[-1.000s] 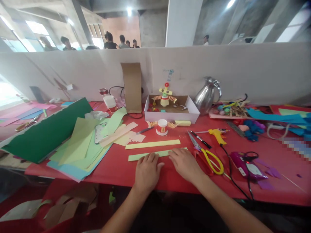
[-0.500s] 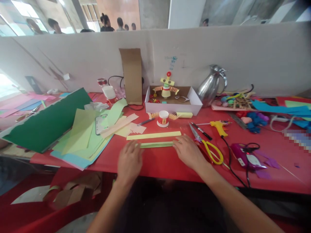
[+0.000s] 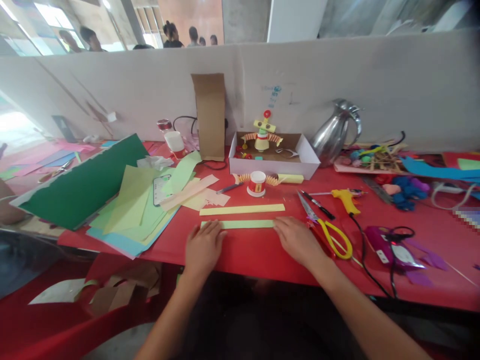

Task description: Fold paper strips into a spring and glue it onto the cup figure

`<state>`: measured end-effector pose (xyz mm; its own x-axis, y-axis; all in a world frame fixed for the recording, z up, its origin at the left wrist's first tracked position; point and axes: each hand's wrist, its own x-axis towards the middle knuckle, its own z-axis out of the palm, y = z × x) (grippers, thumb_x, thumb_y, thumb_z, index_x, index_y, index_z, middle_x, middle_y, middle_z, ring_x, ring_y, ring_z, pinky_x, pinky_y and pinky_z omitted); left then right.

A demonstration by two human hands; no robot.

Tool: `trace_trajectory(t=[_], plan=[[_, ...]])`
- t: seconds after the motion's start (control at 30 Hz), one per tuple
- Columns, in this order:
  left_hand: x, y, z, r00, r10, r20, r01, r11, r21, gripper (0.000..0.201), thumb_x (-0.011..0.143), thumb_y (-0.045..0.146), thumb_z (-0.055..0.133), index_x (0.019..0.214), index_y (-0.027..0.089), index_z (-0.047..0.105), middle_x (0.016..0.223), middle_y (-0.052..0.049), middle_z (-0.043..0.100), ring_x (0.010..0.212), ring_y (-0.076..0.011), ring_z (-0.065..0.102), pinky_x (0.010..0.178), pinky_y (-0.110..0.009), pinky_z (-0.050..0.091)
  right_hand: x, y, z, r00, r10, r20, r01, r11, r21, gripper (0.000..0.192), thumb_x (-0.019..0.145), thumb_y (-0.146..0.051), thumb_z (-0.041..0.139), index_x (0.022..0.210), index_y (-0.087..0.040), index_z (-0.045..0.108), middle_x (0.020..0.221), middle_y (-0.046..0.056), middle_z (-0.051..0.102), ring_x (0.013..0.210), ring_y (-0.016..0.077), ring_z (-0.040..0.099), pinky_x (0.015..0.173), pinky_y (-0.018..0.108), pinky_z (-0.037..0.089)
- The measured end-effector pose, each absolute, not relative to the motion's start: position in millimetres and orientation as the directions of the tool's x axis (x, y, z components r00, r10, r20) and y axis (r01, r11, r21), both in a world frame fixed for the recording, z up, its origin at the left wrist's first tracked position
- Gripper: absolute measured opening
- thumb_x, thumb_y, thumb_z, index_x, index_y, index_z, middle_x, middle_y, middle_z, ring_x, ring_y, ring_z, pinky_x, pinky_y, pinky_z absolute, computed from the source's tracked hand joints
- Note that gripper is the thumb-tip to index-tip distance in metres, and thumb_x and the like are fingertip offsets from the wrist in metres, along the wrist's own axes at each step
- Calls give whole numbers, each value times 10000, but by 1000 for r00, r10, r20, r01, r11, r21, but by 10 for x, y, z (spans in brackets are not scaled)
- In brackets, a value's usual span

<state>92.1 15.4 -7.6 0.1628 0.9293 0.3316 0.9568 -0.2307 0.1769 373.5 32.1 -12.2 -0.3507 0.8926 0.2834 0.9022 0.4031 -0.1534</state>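
A pale green paper strip (image 3: 247, 224) lies crosswise on the red table. Its left end is under the fingers of my left hand (image 3: 204, 245), which are closed together over it. At the right end, my right hand (image 3: 296, 237) holds the strip down with bunched fingers. Just beyond is a yellow paper strip (image 3: 242, 209), roughly parallel and untouched. Farther back stands a paper cup (image 3: 257, 184) with a red band and pleated paper arms. To the right of my right hand are yellow-handled scissors (image 3: 330, 235) and a black pen (image 3: 318, 205).
Coloured paper sheets (image 3: 131, 220) and a green board (image 3: 86, 185) occupy the left. A white box (image 3: 273, 167) holding a paper figure (image 3: 263, 132) stands behind the cup. On the right are a yellow glue gun (image 3: 345, 199), a purple device (image 3: 390, 250) with cables and a steel jug (image 3: 335, 132).
The green strip now lies flatter, with more of its surface showing. My left fingers rest over its end. The whole view has shifted slightly, moving the scene rightward.
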Motion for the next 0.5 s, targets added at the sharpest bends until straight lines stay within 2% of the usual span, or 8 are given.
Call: trace_trajectory(t=[0.07,0.13,0.2,0.37,0.5], plan=[[671,136,-39,58,937,345,980,-120,161,348,964,377,430,1135,226,694,1221,-74,701,1180,-277,617,1048,-487,406,3872,328,-128,-309,896,320,920,367,-138,305,982,-193,410,1091,-143,691,1113,129,701,1053,269,617,953,424,469],[472,145,-12,-42,920,389,979,-40,200,387,950,419,439,1106,186,707,1148,-114,724,1109,-294,644,997,-467,451,3962,339,-107,-273,884,380,923,352,-155,306,974,-199,425,1129,-128,679,1137,136,688,1082,278,595,973,432,459],[365,187,4,-70,895,441,960,-60,274,420,936,430,460,1160,157,686,1193,-137,696,1130,-287,626,993,-429,466,3995,357,-69,-258,863,434,913,365,-183,308,959,-189,443,1161,-124,666,1158,138,673,1101,278,574,990,434,453],[462,373,4,76,900,428,867,-272,417,405,914,352,484,1238,167,644,1297,-120,639,1225,-246,566,1060,-393,435,3927,424,-18,-288,852,437,880,416,-231,311,919,-157,478,1154,-127,679,1145,137,674,1113,275,549,1008,445,443],[581,498,-26,151,921,359,834,-314,455,340,896,285,485,1149,181,689,1171,-89,709,1119,-233,624,987,-372,483,3866,484,-47,-315,879,357,874,415,-251,340,880,-129,496,1166,-134,681,1136,121,687,1097,261,562,986,418,450]])
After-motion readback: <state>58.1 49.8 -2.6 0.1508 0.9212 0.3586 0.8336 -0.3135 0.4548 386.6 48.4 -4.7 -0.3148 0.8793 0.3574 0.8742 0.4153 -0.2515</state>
